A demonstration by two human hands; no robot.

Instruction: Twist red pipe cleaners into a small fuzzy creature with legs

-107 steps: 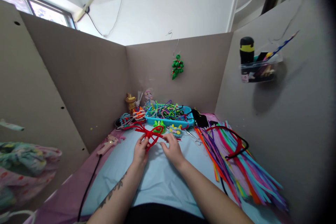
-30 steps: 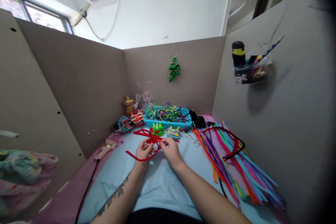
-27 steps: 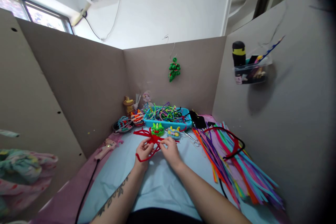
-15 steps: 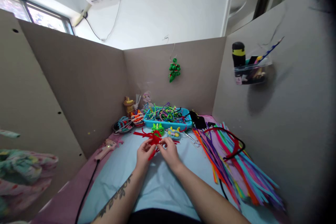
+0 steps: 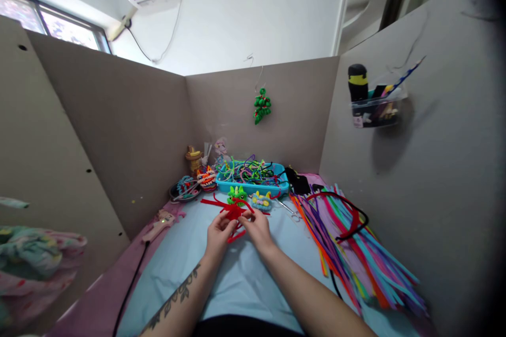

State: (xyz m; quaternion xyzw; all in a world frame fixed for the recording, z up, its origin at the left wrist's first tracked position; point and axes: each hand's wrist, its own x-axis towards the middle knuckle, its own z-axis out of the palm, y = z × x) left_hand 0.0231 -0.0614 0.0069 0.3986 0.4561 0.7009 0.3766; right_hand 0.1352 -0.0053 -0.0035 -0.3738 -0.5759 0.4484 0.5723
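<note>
Between my hands is a bundle of red pipe cleaners (image 5: 234, 211), bent together at the middle with loose ends sticking out to the left, right and below. My left hand (image 5: 220, 230) pinches it from the left side. On the other side, my right hand (image 5: 256, 225) is closed on the red strands with thumb and fingertips, and one strand arches over toward it. Just beyond the bundle sit a green fuzzy figure (image 5: 236, 195) and a blue and yellow fuzzy figure (image 5: 261, 201). How the strands join is too small to make out.
A blue tray (image 5: 253, 188) of tangled pipe cleaners stands at the back. Scissors (image 5: 290, 210) lie right of the figures. Long coloured pipe cleaners (image 5: 356, 253) spread along the right. A pink glue gun (image 5: 158, 225) with a black cord lies at left. Grey panels (image 5: 261, 142) enclose the table.
A red strand now arches up toward my right hand, and the lower loose end has shifted slightly right. Both hands stay closed on the bundle, nearly in place.
</note>
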